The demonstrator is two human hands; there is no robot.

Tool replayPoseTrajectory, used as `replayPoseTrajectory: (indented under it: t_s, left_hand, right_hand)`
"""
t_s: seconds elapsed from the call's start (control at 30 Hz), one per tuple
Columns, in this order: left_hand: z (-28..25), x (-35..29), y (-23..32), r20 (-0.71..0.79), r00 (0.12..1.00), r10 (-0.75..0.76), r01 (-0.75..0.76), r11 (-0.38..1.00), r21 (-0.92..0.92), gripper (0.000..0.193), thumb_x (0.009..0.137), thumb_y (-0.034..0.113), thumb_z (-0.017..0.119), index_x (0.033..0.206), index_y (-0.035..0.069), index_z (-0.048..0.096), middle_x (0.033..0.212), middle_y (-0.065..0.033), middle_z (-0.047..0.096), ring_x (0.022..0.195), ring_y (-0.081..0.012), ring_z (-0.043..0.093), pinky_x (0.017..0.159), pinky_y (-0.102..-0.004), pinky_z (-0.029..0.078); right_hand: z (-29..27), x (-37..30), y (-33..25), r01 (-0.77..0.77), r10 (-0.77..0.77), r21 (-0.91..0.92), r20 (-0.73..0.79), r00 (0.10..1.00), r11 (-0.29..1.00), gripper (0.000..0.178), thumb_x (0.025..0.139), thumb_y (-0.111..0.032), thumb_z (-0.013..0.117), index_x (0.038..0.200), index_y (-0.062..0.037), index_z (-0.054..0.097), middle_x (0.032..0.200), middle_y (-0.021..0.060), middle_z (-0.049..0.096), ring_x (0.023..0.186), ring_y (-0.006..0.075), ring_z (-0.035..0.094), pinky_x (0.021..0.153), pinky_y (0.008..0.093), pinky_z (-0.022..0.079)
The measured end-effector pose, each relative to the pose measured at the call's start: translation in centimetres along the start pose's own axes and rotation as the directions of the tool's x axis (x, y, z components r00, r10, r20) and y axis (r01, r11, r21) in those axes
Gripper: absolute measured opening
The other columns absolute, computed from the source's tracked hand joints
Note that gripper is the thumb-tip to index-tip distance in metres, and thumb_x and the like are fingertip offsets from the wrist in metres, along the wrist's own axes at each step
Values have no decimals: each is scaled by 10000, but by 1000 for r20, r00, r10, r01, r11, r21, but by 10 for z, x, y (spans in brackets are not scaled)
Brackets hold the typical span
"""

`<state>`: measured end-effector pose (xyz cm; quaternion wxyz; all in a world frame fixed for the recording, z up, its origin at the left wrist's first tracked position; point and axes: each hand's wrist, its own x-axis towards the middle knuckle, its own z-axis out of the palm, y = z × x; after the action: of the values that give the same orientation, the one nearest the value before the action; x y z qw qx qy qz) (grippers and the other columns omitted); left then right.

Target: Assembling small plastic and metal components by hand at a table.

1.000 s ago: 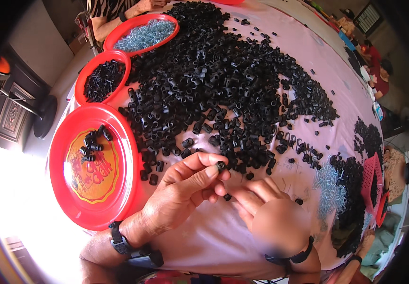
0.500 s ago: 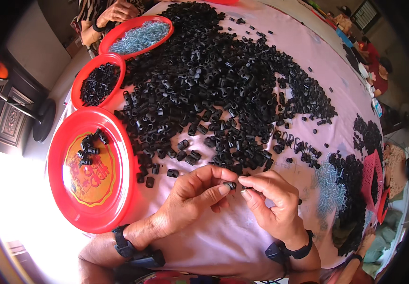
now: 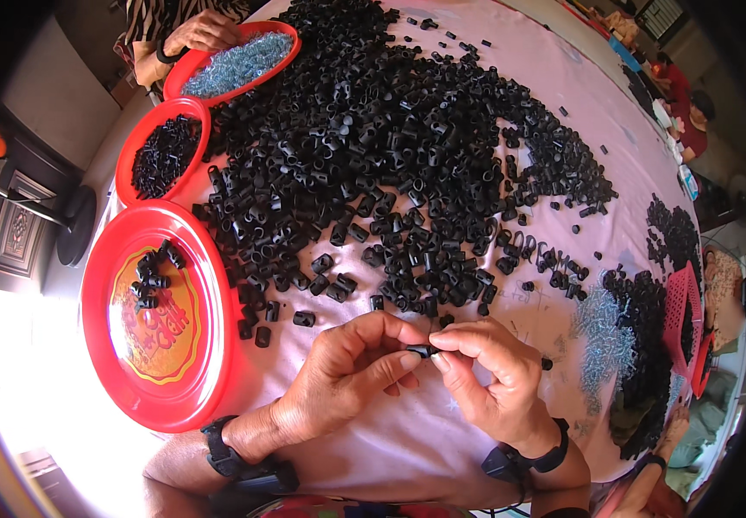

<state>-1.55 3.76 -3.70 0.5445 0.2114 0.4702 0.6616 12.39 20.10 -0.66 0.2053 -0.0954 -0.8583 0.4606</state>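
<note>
Between the thumb and forefinger of my left hand (image 3: pixel 347 367) is a small black plastic cord lock (image 3: pixel 423 351), lying sideways. My right hand (image 3: pixel 494 375) pinches at its right end, fingertips meeting those of the left; a small dark part there is mostly hidden by the fingers. Just beyond my hands spreads a large heap of hollow black barrel pieces (image 3: pixel 364 147). To the left, a red plate (image 3: pixel 218 363) with a yellow printed centre carries several black pieces (image 3: pixel 155 278).
Farther left stand a red dish (image 3: pixel 121 177) of thin black parts and a red tray (image 3: pixel 291 60) of silvery-blue springs (image 3: pixel 239 67), where another person's hand (image 3: pixel 205 33) reaches in. More springs (image 3: pixel 606 337) and a pink basket (image 3: pixel 677 311) lie right, near another person's arm (image 3: pixel 654 470).
My right fingertips have come against the end of the piece in my left hand, closing the gap between them. The other person's hand has moved to the spring tray. The view shifted slightly.
</note>
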Motion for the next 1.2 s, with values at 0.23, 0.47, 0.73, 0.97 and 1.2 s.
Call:
replayPoseTrajectory:
  t_s: [0.23, 0.47, 0.73, 0.97, 1.2]
  left_hand:
    - [-1, 0, 0, -8, 1000, 13, -13, 1000, 4, 226, 1046, 62, 640, 1258, -8, 610, 1105, -6, 656, 907, -60, 646, 813, -236, 566]
    - [3, -2, -1, -9, 1000, 16, -16, 999, 31, 223, 1033, 50, 657, 1245, -9, 619, 1071, -8, 674, 918, -56, 649, 829, -237, 566]
    - [5, -5, -3, -28, 998, 53, -47, 984, 170, 189, 1029, 32, 657, 1208, -21, 630, 1017, -13, 693, 913, -54, 651, 827, -233, 567]
    - [6, -5, 0, -38, 998, 41, -35, 986, 162, 185, 1026, 13, 651, 1207, -22, 642, 1009, -14, 698, 922, -57, 659, 833, -232, 570]
    - [9, -8, -6, -71, 988, 137, -102, 923, 371, 144, 980, 18, 716, 1118, -13, 692, 850, -45, 732, 797, -62, 686, 716, -242, 572]
  right_hand:
    - [-2, 4, 1, 101, -101, -79, 1, 995, 992, 272, 873, 63, 755, 1133, -14, 747, 1004, 130, 738, 823, 240, 702, 677, 312, 572]
    - [-1, 0, -3, 32, -33, -43, -32, 999, 999, 251, 860, 55, 764, 1097, -25, 748, 992, 120, 742, 807, 249, 705, 696, 329, 572]
    - [-2, -1, -1, 30, -31, -24, -6, 1000, 999, 235, 839, 27, 780, 1059, -47, 741, 933, 103, 742, 766, 254, 700, 675, 332, 559]
    - [-6, 0, -5, -88, 89, -19, 42, 995, 996, 245, 819, 28, 789, 1044, -49, 728, 893, 95, 730, 734, 261, 696, 667, 342, 551]
    - [-4, -1, 1, 151, -149, -75, 32, 988, 986, 247, 772, 59, 782, 986, -35, 706, 879, 87, 717, 752, 256, 693, 685, 355, 560]
